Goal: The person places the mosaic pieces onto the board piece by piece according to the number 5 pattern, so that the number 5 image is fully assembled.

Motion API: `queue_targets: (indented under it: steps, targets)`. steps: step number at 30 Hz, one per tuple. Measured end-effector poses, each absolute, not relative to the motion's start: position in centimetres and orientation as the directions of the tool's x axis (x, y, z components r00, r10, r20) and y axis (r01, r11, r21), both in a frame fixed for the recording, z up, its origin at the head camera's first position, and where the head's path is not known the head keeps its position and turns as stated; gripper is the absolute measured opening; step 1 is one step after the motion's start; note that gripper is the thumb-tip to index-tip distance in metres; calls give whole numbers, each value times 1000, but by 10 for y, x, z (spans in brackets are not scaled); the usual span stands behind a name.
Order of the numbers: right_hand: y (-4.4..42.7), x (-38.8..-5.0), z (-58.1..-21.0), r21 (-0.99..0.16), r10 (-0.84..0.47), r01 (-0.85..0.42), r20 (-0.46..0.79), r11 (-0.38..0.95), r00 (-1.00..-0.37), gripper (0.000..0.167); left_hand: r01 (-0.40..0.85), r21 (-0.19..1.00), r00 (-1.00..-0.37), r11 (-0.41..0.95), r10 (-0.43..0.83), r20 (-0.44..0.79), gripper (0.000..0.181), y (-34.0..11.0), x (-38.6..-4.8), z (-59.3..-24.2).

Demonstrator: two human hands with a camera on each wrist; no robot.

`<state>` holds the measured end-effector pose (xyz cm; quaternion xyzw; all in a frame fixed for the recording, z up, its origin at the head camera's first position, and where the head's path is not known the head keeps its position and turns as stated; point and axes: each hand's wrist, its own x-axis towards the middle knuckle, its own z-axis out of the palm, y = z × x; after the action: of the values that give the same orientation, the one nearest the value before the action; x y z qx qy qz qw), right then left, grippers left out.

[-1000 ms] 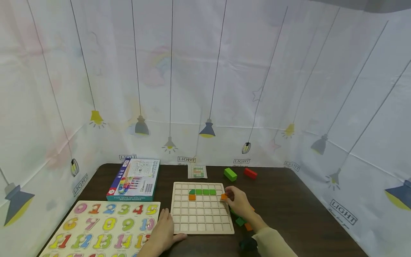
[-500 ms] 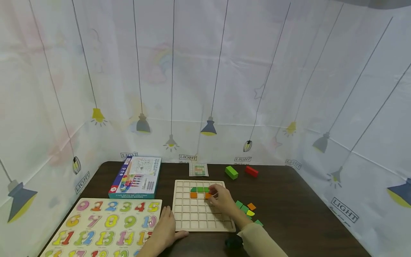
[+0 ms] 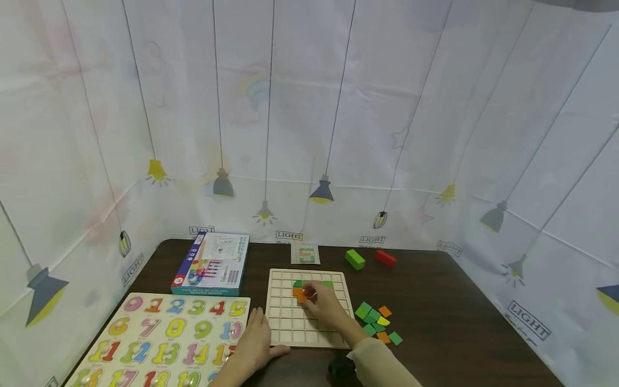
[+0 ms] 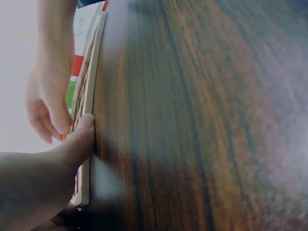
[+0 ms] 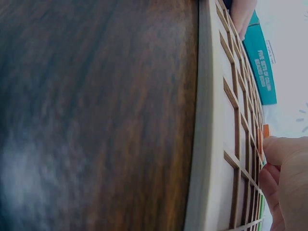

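The right hand [image 3: 323, 302] pinches an orange tile [image 3: 302, 299] over the wooden grid board [image 3: 296, 329]; best square it to one cell before releasing, the left hand [image 3: 256, 336], fingers extended, bracing the corner.

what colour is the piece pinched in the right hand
Orange; the piece shows best in the right wrist view.

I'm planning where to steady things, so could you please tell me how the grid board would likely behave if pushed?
The grid board looks stiff, given its straight rim. Lying flat on the table, it would probably slide rather than tip.
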<state>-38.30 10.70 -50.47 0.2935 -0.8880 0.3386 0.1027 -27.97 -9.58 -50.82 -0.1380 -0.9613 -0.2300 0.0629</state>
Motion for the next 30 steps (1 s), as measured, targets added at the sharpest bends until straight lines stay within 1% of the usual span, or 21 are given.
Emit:
queue_targets:
  steps: [4, 12, 21, 30]
  targets:
    - [104, -382, -507, -545, -450, -593, 386, 593, -805, 29, 302, 418, -951, 857, 241, 191, 99, -96, -280, -509]
    - [101, -382, -514, -528, -476, -614, 389, 587, -789, 32, 291, 412, -956, 864, 247, 157, 101, -96, -280, -509]
    - [105, -381, -514, -522, -464, -611, 398, 596, -792, 32, 312, 404, -949, 860, 257, 185, 100, -92, -279, -507]
    - [107, -377, -507, -539, -457, -613, 409, 577, -790, 29, 281, 450, -958, 848, 217, 188, 101, -93, -276, -508]
